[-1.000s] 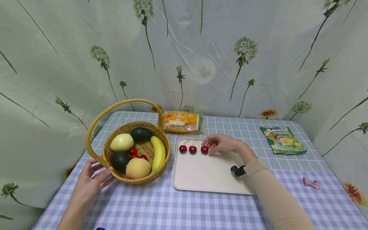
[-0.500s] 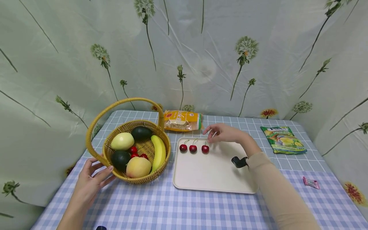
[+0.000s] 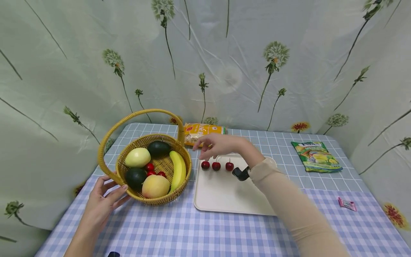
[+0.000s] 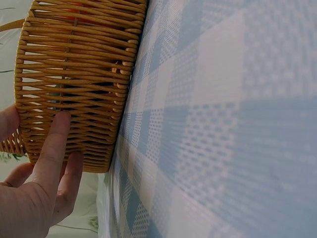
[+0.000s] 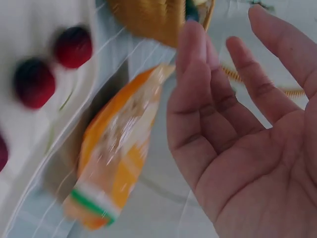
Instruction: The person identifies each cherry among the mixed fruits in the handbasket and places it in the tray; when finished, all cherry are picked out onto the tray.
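Note:
My left hand (image 3: 104, 198) touches the yellow wicker basket (image 3: 154, 202) at its near-left side by the handle's foot, fingers resting on the weave in the left wrist view. Inside the basket are a banana (image 3: 177, 171), a peach (image 3: 155, 186), a pale yellow-green fruit (image 3: 137, 157), two dark green fruits (image 3: 158, 148) and several small red fruits (image 3: 150, 167). Above the back-left part of a cream tray (image 3: 221, 196) hovers my right hand (image 3: 218, 144), fingers loosely bent around nothing. Three cherries (image 3: 216, 166) with stems stand in a row on that tray, under the hand.
An orange food bag (image 5: 121, 148) lies behind the tray, partly covered by my right hand in the head view. To the right are a green packet (image 3: 316, 157) and a small pink sachet (image 3: 347, 204). Checked cloth (image 3: 179, 232) covers the table.
My right hand has let go of the rightmost cherry, risen, and moved left over the tray toward the basket. The left hand stays at the basket.

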Motion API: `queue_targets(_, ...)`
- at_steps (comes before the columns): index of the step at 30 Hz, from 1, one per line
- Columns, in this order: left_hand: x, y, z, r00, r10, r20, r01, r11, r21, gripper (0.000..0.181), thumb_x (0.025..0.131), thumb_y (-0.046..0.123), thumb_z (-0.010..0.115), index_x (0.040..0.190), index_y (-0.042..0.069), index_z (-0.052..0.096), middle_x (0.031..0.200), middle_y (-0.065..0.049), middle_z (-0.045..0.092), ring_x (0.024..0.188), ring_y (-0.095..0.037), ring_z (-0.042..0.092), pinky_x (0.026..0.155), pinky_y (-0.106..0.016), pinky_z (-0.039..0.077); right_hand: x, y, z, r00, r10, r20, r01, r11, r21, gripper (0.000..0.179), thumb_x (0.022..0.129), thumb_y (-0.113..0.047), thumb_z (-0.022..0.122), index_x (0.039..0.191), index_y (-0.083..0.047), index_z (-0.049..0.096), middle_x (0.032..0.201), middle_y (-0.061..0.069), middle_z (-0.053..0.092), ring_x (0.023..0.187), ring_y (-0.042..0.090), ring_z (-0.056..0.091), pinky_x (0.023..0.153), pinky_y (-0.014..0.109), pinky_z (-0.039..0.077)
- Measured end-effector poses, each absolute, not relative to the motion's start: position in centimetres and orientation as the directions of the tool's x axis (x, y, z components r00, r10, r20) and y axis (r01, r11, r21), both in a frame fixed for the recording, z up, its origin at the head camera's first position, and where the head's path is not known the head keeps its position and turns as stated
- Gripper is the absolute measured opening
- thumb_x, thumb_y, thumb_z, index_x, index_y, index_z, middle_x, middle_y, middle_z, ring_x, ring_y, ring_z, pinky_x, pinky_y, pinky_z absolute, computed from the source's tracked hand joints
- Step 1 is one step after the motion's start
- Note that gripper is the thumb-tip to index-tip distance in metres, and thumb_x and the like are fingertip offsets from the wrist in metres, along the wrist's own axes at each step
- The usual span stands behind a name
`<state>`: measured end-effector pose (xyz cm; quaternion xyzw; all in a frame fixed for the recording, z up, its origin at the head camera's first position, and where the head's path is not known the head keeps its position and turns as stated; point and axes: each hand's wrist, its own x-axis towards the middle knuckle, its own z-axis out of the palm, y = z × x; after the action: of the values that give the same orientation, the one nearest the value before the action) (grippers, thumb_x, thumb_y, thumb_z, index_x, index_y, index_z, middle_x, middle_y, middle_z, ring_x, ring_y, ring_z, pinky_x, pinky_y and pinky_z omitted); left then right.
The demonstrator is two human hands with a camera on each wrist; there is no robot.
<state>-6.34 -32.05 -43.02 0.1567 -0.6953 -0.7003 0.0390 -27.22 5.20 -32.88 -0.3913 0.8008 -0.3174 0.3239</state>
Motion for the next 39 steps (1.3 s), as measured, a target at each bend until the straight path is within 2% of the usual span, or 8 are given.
queue_targets(4,-6.3,-32.0,-43.1,-0.949,-0.272,-0.162,-0.162,-0.022,0.987,0.052,0.101,0.003,0.073,0.139,0.025,0.045,0.136,-0.007,0.040,0.099,-0.004,0.071,0.083,-0.027,0.067,-26.9,2.2,-32.7,-0.415,-0.861,-0.295,-0.452,0.476,-0.754,0.044,0.105,-0.023,0.072,0.144,-0.008,0.060,0.117,0.015,0.078,0.106,0.030,0.075,0.097,0.046,0.065)
queue_targets(8,-6.4,-32.0,-43.0,-0.949,-0.273,-0.160,-0.157,-0.031,0.987,0.052,0.101,0.003,0.073,0.140,0.024,0.045,0.135,-0.007,0.040,0.099,-0.004,0.071,0.083,-0.027,0.067,-26.5,-0.4,-32.5,-0.379,-0.876,-0.298,-0.479,0.461,-0.747,0.041,0.106,-0.024,0.071,0.143,-0.009,0.062,0.116,0.018,0.079,0.104,0.031,0.077,0.088,0.036,0.065)
queue_targets(12,-6.4,-32.0,-43.0,-0.949,-0.273,-0.159,-0.156,-0.031,0.987,0.052,0.101,0.003,0.073,0.140,0.024,0.046,0.134,-0.006,0.041,0.099,-0.004,0.071,0.082,-0.026,0.067,-26.2,-2.7,-32.8,-0.362,-0.878,-0.312,-0.485,0.463,-0.742,0.036,0.106,-0.023,0.072,0.139,-0.013,0.064,0.110,0.020,0.080,0.102,0.035,0.076,0.088,0.043,0.064)
queue_targets(15,-6.5,-31.9,-42.9,-0.950,-0.272,-0.156,-0.155,-0.024,0.988,0.053,0.101,0.003,0.073,0.140,0.025,0.046,0.134,-0.005,0.041,0.099,-0.004,0.071,0.082,-0.026,0.067,-26.1,-4.2,-33.1,-0.347,-0.876,-0.335,-0.475,0.472,-0.743,0.036,0.106,-0.021,0.071,0.139,-0.010,0.064,0.115,0.021,0.079,0.103,0.034,0.077,0.093,0.045,0.064)
queue_targets(20,-6.6,-31.9,-43.0,-0.950,-0.272,-0.151,-0.150,-0.027,0.988,0.053,0.102,0.002,0.073,0.141,0.025,0.045,0.133,-0.005,0.042,0.099,-0.004,0.070,0.082,-0.026,0.067,-25.9,-6.3,-33.5,-0.338,-0.856,-0.391,-0.460,0.513,-0.724,0.039,0.106,-0.018,0.071,0.142,-0.006,0.063,0.118,0.018,0.076,0.102,0.030,0.078,0.093,0.041,0.065)
queue_targets(25,-6.5,-31.9,-43.1,-0.950,-0.273,-0.151,-0.146,-0.041,0.988,0.053,0.103,0.002,0.071,0.142,0.025,0.045,0.132,-0.003,0.043,0.099,-0.004,0.071,0.082,-0.026,0.067,-25.8,-8.0,-33.8,-0.343,-0.810,-0.475,-0.421,0.585,-0.693,0.040,0.106,-0.004,0.065,0.145,-0.007,0.061,0.120,0.010,0.068,0.100,0.023,0.078,0.088,0.029,0.067)
queue_targets(27,-6.4,-32.0,-43.1,-0.950,-0.272,-0.152,-0.146,-0.045,0.988,0.053,0.103,0.002,0.071,0.143,0.025,0.045,0.132,-0.003,0.043,0.099,-0.005,0.071,0.082,-0.027,0.067,-25.8,-8.5,-33.7,-0.337,-0.785,-0.520,-0.399,0.619,-0.676,0.043,0.106,-0.001,0.063,0.148,-0.008,0.059,0.122,0.010,0.065,0.100,0.024,0.078,0.089,0.029,0.067)
queue_targets(39,-6.4,-32.1,-43.1,-0.951,-0.269,-0.154,-0.154,-0.019,0.988,0.053,0.102,0.002,0.072,0.141,0.025,0.045,0.133,-0.005,0.042,0.100,-0.004,0.071,0.082,-0.026,0.067,-25.8,-10.8,-33.7,-0.334,-0.670,-0.663,-0.361,0.741,-0.567,0.050,0.106,-0.009,0.067,0.154,-0.013,0.056,0.120,0.009,0.073,0.109,0.023,0.079,0.095,0.030,0.066)
